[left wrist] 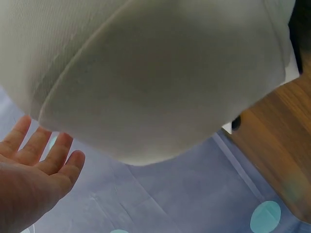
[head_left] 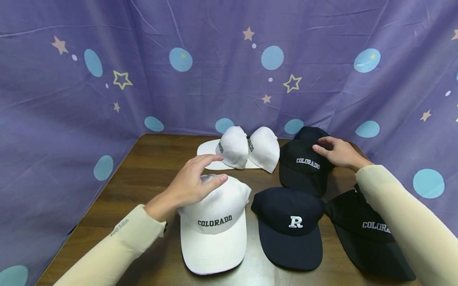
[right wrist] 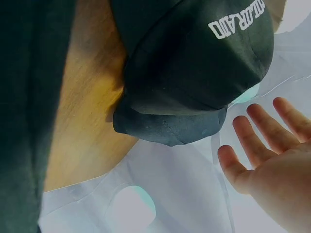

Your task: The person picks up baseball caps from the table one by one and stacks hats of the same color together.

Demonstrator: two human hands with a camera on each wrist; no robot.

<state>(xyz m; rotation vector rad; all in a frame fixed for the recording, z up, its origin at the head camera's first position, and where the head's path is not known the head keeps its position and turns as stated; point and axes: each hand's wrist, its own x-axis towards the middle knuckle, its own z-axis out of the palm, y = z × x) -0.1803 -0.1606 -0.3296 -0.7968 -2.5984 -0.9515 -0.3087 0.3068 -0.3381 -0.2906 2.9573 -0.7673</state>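
Observation:
My left hand (head_left: 195,180) is over the crown of a white COLORADO cap (head_left: 214,214), its thumb and fingers apart. In the left wrist view the white cap (left wrist: 160,82) fills most of the picture, and the fingers (left wrist: 57,155) lie loosely extended beside it, gripping nothing. At the back right, my right hand (head_left: 341,153) is by a black COLORADO cap (head_left: 302,159). In the right wrist view the spread fingers (right wrist: 269,128) are apart from that black cap (right wrist: 199,63). Another dark cap (right wrist: 170,127) sits tucked behind it.
Two white caps (head_left: 234,149) stand one behind the other at the back of the wooden table (head_left: 150,159). A navy cap with an R (head_left: 290,226) is front centre. Another black COLORADO cap (head_left: 372,238) lies partly under my right forearm. A purple curtain (head_left: 214,95) hangs behind.

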